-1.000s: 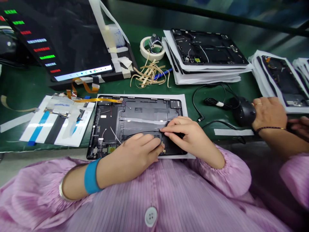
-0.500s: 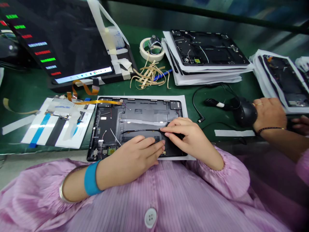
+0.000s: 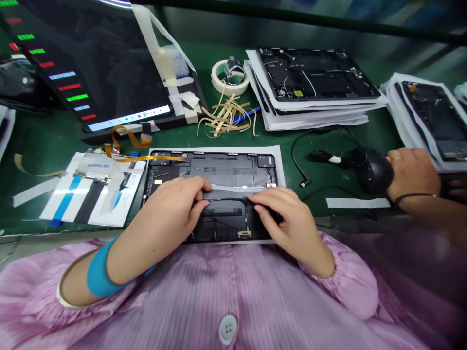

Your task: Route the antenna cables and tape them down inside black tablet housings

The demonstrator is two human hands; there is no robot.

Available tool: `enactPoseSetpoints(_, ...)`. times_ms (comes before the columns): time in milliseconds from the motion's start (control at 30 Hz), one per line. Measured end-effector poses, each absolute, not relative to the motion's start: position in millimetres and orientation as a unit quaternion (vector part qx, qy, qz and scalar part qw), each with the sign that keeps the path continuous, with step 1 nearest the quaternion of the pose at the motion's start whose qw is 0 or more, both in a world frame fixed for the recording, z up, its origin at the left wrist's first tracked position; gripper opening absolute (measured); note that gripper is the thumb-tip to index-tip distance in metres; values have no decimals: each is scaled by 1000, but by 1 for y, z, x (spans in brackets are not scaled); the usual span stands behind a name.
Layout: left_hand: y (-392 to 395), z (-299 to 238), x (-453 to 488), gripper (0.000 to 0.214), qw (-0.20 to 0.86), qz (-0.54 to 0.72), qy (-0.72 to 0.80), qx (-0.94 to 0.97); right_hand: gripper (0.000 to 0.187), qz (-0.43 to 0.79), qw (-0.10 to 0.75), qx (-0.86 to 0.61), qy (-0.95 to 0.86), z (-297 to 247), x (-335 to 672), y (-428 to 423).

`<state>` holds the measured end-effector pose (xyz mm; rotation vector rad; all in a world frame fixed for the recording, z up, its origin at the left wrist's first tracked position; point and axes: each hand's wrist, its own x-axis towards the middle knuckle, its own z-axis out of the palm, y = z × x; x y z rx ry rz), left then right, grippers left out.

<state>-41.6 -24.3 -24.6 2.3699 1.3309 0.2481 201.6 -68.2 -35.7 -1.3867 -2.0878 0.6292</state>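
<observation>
A black tablet housing (image 3: 226,163) with fitted cables and small parts lies in front of me on a white sheet. A thin black cable (image 3: 228,200) runs across it and bends down at the right, towards a small gold-coloured connector part (image 3: 244,234). My left hand (image 3: 175,206) is curled over the housing, thumb and fingers closed at the cable's left end; the exact grip is partly hidden. My right hand (image 3: 282,211) rests at the cable's bend, forefinger and thumb apart. Above the cable runs a pale flat strip (image 3: 237,188). An orange flex cable (image 3: 164,158) reaches the housing's upper left.
A lit screen (image 3: 105,63) stands at the back left, above a white panel with taped strips (image 3: 91,189). Behind are a tape roll (image 3: 218,80), paper strips (image 3: 226,116) and stacked housings (image 3: 317,73). To the right, another person's hand (image 3: 412,175) touches a black rounded device (image 3: 374,170).
My left hand has moved up and left from the lower edge to the cable's left end, uncovering the connector part. My right hand has shifted slightly right and down, its fingers more apart.
</observation>
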Motion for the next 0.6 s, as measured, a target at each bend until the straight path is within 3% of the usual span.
enactPoseSetpoints(100, -21, -25, -43, 17, 249, 97, 478, 837, 21, 186, 259, -494, -809, -37, 200, -78)
enactPoseSetpoints(300, -17, -27, -44, 16, 229, 79, 488, 839, 25, 125, 197, -476, -848, -38, 200, -82)
enactPoseSetpoints(600, -13, -19, -41, 13, 340, 101, 509, 784, 26, 109, 195, -481, -848, -39, 200, -79)
